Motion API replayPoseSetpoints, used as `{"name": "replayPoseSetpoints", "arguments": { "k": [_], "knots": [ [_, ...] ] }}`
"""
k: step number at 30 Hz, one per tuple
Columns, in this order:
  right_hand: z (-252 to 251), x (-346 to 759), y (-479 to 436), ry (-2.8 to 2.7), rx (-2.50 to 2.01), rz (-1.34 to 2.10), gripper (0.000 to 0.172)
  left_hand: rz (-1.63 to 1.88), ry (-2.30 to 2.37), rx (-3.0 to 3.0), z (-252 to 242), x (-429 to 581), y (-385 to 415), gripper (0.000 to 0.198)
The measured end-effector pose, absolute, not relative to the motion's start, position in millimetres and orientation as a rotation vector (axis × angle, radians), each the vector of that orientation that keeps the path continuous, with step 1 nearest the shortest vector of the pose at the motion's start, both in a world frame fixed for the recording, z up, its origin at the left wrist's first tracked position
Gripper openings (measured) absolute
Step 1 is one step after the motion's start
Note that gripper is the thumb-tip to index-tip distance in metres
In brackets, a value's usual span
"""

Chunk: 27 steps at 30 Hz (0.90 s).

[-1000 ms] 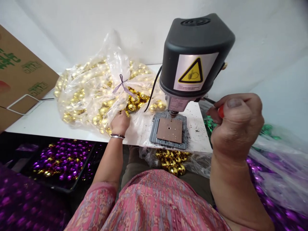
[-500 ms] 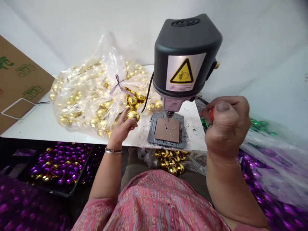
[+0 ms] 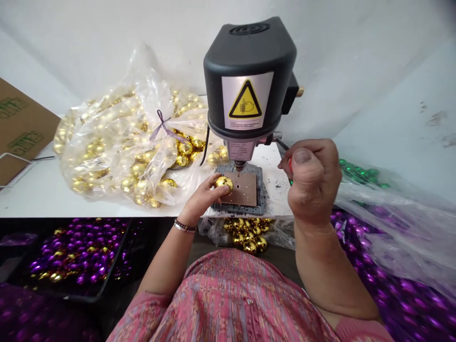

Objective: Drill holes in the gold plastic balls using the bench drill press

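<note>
Gold ball [image 3: 224, 182] sits pinched by left fingers [image 3: 220, 193], right fingers [image 3: 320, 146] curled around red knob [image 3: 290, 165].

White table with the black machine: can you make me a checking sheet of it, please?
Surface: white table, dark crumbs beside the grey base.
Things in use: black machine, brown plate, gold ball, red knob.
Clutter: clear bag of gold balls, with a purple tie.
Left hand: holds the gold ball at the plate's left side; contact unclear.
Right hand: closed around the red knob.
Cables: black cable hanging beside the machine.
Surroundings: cardboard box, purple balls in a black tray, green balls, pale wall.
</note>
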State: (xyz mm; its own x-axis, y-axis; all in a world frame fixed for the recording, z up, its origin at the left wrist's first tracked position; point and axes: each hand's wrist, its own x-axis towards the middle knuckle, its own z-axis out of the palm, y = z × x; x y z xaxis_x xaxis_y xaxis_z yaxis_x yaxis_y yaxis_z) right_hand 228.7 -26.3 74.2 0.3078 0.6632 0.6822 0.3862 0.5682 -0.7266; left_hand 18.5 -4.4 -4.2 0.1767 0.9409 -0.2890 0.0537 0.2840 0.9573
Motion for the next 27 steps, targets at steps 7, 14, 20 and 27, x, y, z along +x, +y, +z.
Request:
{"name": "replayPoseSetpoints", "arguments": {
  "k": [7,14,20,27],
  "knots": [
    [76,228,-28,-1.321,-0.970,0.261,0.030,0.800,1.419,1.279,-5,42,8,0.047],
    [77,230,-28,-1.338,-0.941,0.239,0.025,0.785,1.568,1.569,-15,46,15,0.053],
    [75,230,-29,-1.345,-0.946,0.254,0.023,0.745,1.557,1.718,-16,50,14,0.061],
    [79,231,-31,-1.361,-0.945,0.250,0.022,0.612,1.536,1.903,-14,58,13,0.055]
  ]
}}
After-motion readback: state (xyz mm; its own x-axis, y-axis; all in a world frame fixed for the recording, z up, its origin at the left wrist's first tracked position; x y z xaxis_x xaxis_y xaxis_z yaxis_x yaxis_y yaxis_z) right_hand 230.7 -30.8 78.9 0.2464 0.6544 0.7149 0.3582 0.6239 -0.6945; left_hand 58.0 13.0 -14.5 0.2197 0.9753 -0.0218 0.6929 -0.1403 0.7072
